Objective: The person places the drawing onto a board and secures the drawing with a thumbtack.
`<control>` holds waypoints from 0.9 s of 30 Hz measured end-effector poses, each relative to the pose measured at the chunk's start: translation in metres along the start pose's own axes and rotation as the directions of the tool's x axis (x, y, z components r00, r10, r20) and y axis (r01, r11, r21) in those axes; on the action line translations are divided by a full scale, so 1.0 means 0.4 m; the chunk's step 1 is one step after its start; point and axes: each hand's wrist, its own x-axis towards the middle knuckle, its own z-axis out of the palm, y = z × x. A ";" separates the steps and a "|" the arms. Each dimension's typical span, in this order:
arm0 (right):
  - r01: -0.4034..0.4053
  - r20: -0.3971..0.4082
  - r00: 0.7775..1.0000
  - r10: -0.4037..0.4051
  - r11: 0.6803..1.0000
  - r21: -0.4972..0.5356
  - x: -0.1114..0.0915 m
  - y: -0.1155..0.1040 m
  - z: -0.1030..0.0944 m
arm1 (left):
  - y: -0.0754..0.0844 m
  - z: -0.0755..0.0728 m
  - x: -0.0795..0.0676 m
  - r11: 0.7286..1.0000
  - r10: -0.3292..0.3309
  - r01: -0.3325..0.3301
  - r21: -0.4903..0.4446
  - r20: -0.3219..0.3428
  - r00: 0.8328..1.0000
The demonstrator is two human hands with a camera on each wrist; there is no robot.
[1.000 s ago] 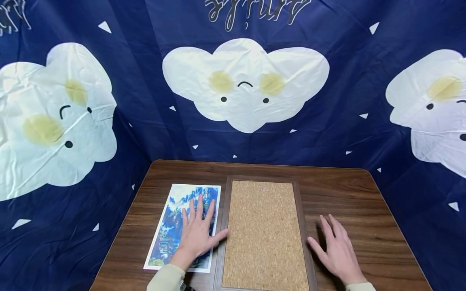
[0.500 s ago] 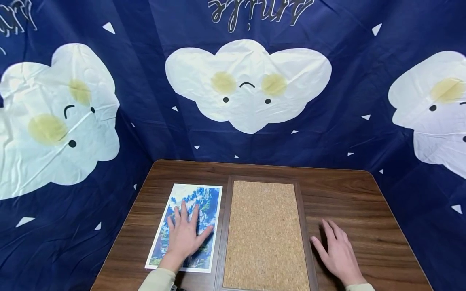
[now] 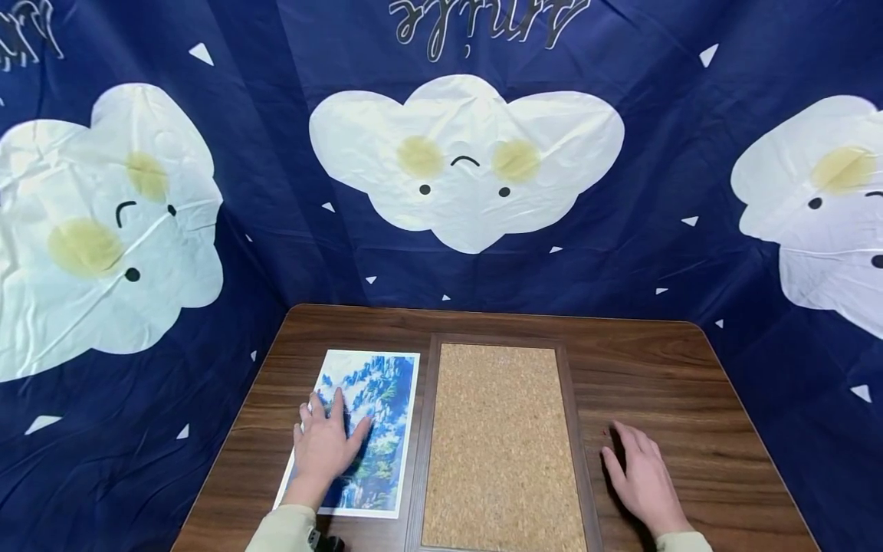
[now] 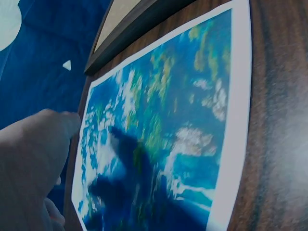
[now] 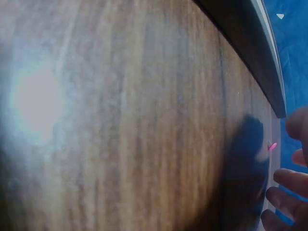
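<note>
A white-bordered print of blue mountains (image 3: 382, 429) lies on the left part of the table. My left hand (image 3: 323, 448) is over its left side, fingers spread. In the left wrist view this hand casts a shadow on the print; whether the fingertips touch it I cannot tell. A brown-framed cork board (image 3: 503, 445) lies flat beside the print. To the right of the board is my right hand (image 3: 645, 479), fingers loosely bent and holding nothing visible. By its fingertips is a tiny pink thing (image 5: 272, 146), too small to identify.
The dark wood table (image 3: 662, 368) has rounded far corners. Dark blue cloth (image 3: 276, 192) with white clouds and triangles hangs around it at the back and both sides. The board's raised frame (image 5: 252, 48) stands between the two hands.
My left hand has moved left across the print, off the board's frame, uncovering the print's right side. My right hand has shifted slightly right and nearer, and the tiny pink thing now shows beside it.
</note>
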 end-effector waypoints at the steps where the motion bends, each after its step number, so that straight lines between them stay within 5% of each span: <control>1: -0.009 0.002 1.000 0.009 1.000 0.005 0.001 0.001 0.001 | -0.005 -0.002 0.001 1.000 -0.017 0.017 0.001 0.015 1.000; 6: -0.007 -0.021 1.000 0.007 1.000 0.008 0.011 0.012 0.007 | -0.030 -0.010 0.006 0.996 -0.088 0.090 -0.021 0.081 0.993; 15: 0.120 -0.094 0.988 -0.121 0.993 -0.017 0.040 0.044 0.018 | -0.049 -0.021 0.018 0.971 -0.235 0.239 -0.009 0.141 0.962; 27: 0.127 -0.063 0.990 -0.128 0.992 -0.020 0.053 0.055 0.028 | -0.058 -0.023 0.025 0.964 -0.265 0.266 0.010 0.125 0.956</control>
